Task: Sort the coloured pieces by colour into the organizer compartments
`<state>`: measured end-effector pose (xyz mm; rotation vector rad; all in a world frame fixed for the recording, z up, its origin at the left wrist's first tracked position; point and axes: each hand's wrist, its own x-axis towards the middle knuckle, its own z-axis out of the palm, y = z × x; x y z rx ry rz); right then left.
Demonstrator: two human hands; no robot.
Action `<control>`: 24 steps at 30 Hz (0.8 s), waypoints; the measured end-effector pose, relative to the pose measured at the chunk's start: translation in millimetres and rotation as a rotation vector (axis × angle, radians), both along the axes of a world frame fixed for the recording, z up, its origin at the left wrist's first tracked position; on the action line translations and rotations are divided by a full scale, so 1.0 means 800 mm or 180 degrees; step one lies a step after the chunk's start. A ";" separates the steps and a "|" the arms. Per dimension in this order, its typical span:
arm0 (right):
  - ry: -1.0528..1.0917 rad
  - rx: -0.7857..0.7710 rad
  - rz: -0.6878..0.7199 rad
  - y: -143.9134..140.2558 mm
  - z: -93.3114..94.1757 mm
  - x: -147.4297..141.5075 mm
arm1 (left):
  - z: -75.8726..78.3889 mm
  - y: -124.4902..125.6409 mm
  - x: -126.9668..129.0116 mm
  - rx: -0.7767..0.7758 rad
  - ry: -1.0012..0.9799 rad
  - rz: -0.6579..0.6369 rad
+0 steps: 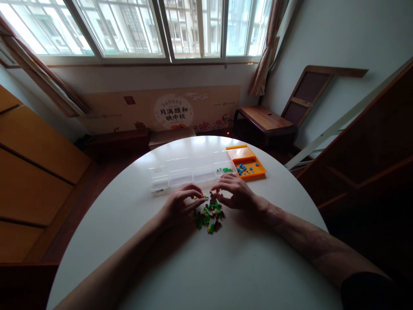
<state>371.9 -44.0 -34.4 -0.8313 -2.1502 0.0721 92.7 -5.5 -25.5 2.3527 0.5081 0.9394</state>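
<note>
On our left hand [178, 204], thumb and fingertip nearly meet; on our right hand [239, 193], the fingers curl loosely. We cannot tell whether either grips a piece. Between them and nearer us, a loose pile [213, 211] of small, angular green, brown and yellow pieces lies on the smooth white counter [258, 262]. Farther off, we see a clear, compartmented plastic box [180, 177] touching or just beside a glossy orange tray [262, 169] at right.

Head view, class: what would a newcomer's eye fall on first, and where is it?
Probably the bright orange box holding small blue pieces, toward the far right of the white table. Next, the pile of mostly green and brown pieces, with the left hand and right hand at its far end.
</note>
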 end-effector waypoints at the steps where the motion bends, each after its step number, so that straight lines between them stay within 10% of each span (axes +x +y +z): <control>1: -0.0150 0.0067 0.0150 -0.001 0.000 -0.004 | 0.002 0.000 0.001 -0.0047 -0.0068 -0.0033; 16: -0.0280 0.0399 0.0186 -0.003 0.000 -0.011 | 0.017 -0.007 0.004 -0.0183 -0.0187 -0.0156; 24: 0.0582 0.0330 -0.1067 0.015 -0.009 0.017 | 0.019 -0.007 -0.021 0.0188 0.0299 -0.0402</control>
